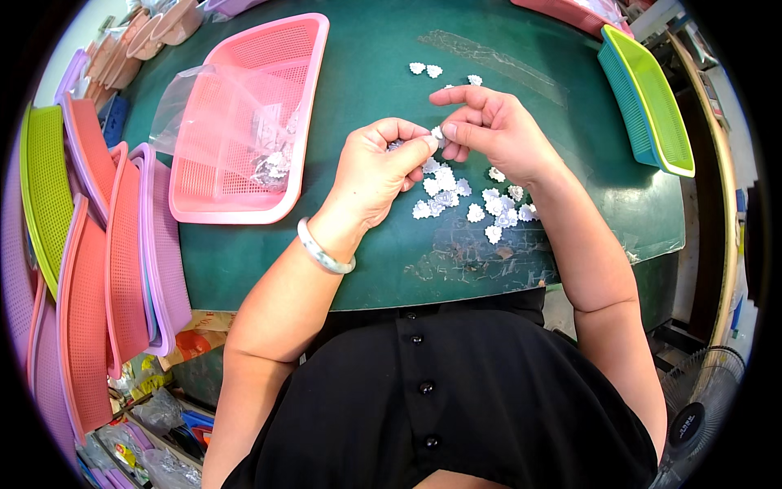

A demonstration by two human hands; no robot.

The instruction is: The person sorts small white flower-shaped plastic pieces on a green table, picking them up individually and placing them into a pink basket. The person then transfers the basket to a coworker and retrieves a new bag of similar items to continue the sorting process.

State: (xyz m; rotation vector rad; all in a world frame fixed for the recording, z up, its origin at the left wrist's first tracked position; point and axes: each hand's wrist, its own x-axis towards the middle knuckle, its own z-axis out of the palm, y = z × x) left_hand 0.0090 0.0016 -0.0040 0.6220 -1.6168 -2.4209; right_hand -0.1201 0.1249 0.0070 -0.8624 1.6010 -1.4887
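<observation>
Nearest my camera I see one black garment (pixel 423 407) with four round black buttons (pixel 426 388) showing down its front. At the lower right stands one fan with a dark hub and wire guard (pixel 688 424), and at the left several purple, salmon-pink and lime-green perforated plastic baskets (pixel 85 318) lean together. One pale, marbled bangle (pixel 326 253) circles the left wrist.

Beyond the garment spreads one dark green surface (pixel 366 269). On it, below the hands, I see two loose groups of small white scalloped pieces (pixel 476 213); I count about eight in the right group, and at least seven overlap in the left.

Above these, the left hand (pixel 379 167) grips one more white scalloped piece (pixel 437 135) between thumb and forefinger. The right hand (pixel 497 130) meets it with its thumb, fingers curled; I cannot tell whether it grips too.

To the left sits one pink perforated plastic basket (pixel 236 218), holding one clear plastic bag (pixel 183 102) and more pieces. To the right is one teal-and-green basket (pixel 664 106).

Farther off, I count four white pieces (pixel 417 68), one partly hidden by the right hand, near one strip of clear tape (pixel 497 59).
</observation>
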